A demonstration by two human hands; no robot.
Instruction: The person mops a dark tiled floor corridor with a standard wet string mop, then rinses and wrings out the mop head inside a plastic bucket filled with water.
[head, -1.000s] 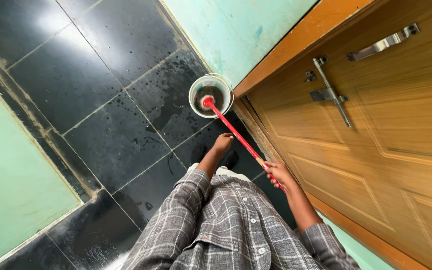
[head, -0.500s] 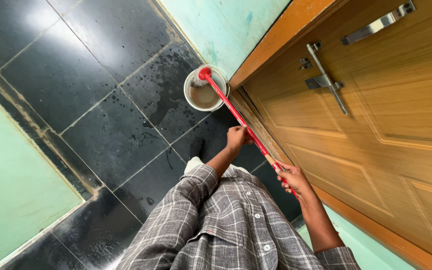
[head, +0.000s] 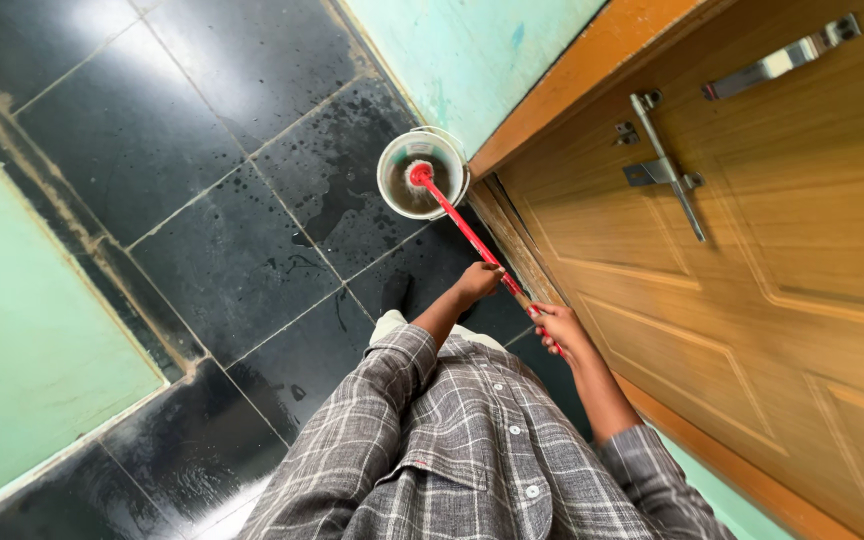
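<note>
A red-handled mop (head: 457, 220) slants from my hands down into a white bucket (head: 388, 170) on the wet black floor tiles. The mop head (head: 418, 180) sits inside the bucket in murky water. My left hand (head: 477, 282) grips the red handle at mid-length. My right hand (head: 557, 328) holds the handle's upper end, close to the door. Both sleeves are grey plaid.
A wooden door (head: 802, 230) with a metal latch (head: 667, 170) and handle (head: 777, 62) fills the right side, its orange frame (head: 592, 70) beside the bucket. Green walls (head: 12, 330) stand at left and behind the bucket. Water spots and drips mark the dark tiles (head: 232, 250).
The mop head was lifted to the bucket's far rim half a second ago and is now pushed back down inside the bucket. My hands shifted along with the handle.
</note>
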